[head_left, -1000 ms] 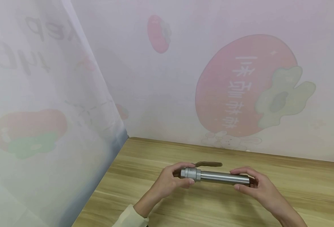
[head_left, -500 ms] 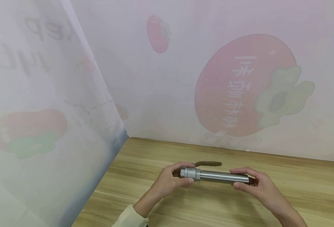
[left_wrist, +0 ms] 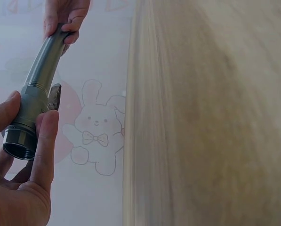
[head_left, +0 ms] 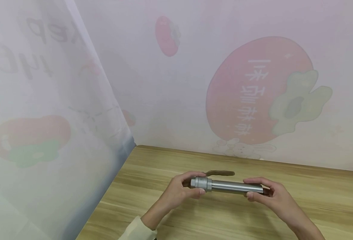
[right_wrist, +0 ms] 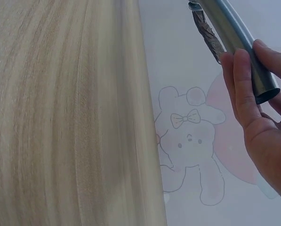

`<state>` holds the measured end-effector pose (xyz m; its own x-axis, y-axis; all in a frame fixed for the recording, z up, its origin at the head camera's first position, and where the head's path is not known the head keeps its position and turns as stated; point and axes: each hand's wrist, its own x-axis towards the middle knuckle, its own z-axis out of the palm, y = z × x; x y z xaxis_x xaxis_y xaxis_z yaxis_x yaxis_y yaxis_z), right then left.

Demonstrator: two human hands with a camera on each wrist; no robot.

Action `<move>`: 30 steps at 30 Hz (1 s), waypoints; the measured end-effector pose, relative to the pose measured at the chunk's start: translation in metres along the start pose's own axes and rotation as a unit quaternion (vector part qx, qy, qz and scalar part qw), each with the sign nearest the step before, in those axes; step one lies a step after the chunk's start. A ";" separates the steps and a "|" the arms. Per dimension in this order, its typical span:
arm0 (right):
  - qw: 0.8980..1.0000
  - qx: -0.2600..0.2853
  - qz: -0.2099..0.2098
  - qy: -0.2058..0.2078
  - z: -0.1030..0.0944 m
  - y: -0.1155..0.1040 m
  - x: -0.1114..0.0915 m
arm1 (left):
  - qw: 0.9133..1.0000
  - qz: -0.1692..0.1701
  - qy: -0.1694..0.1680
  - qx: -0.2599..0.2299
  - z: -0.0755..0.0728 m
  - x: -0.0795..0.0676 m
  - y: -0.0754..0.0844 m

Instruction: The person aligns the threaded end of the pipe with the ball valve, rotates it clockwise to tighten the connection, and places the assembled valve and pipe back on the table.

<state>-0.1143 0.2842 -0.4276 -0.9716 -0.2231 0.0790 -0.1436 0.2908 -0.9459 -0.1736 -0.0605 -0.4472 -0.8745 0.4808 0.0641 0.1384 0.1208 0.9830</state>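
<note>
the left grip (head_left: 178,191) pinches a grey, hexagonal-ended metal valve (head_left: 203,184) with a thin brown lever (head_left: 220,173); the right grip (head_left: 275,200) pinches the free end of a silver metal tube (head_left: 236,187). both meet end to end, long axis crosswise between the grips, above the wood-grained desk (head_left: 164,161).

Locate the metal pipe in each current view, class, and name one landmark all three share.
Head: the metal pipe is low, right of centre, its right end in the right hand.
Left wrist: the metal pipe slants through the upper left.
Right wrist: the metal pipe slants through the upper right.
Shared landmark: the rabbit drawing beside the tabletop.
</note>
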 end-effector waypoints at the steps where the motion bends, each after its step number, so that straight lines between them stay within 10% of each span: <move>1: 1.000 0.001 0.002 -0.001 0.000 0.000 0.000 | 1.000 0.001 -0.001 -0.001 0.000 0.000 0.000; 30: 0.999 0.002 0.032 0.006 -0.002 -0.001 0.001 | 1.000 0.005 -0.007 0.000 0.000 0.000 0.001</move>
<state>-0.1153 0.2856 -0.4255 -0.9809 -0.1932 0.0214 -0.0800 0.3009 -0.9503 -0.1731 -0.0602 -0.4465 -0.8660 0.4949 0.0717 0.1474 0.1155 0.9823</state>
